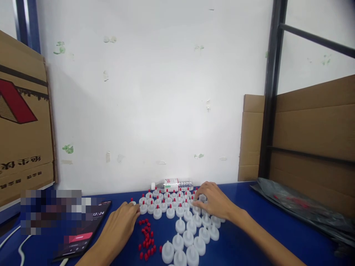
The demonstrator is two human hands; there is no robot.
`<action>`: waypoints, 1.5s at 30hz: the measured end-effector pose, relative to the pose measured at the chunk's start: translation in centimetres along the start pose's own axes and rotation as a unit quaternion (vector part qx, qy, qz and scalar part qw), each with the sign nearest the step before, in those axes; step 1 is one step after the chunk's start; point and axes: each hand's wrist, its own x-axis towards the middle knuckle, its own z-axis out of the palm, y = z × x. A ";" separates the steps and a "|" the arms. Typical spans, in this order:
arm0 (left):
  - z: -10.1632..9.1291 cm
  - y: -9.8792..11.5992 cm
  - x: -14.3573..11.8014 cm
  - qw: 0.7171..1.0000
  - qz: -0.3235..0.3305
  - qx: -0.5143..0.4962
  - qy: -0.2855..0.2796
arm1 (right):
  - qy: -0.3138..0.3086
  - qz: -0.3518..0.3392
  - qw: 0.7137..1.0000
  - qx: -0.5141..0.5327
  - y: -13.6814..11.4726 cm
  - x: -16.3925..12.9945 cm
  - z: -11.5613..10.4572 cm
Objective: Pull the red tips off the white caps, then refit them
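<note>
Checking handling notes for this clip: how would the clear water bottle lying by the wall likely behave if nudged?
The water bottle lies on its side on the blue table, so it would probably roll. It looks clear and mostly empty, so likely light. Rolling forward, it could knock into the white caps close in front.

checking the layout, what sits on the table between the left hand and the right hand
In the head view, rows of white caps, many with red tips, lie between the left hand and right hand.

Single head-worn view, looking forward and slightly down across the blue table (244,236) toward the white wall (155,92)
</note>
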 end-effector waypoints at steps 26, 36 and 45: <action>-0.2 5.5 -3.6 0.948 0.232 -0.178 0.125 | 0.126 -0.228 0.963 0.064 -10.5 -1.8 0.2; 1.1 5.9 -3.1 0.934 0.283 -0.148 0.159 | 0.169 -0.272 0.946 0.048 -10.8 -1.7 0.6; 0.4 7.0 -4.5 0.927 0.130 -0.306 0.172 | 0.226 -0.262 0.938 -0.022 -11.0 -1.2 -0.5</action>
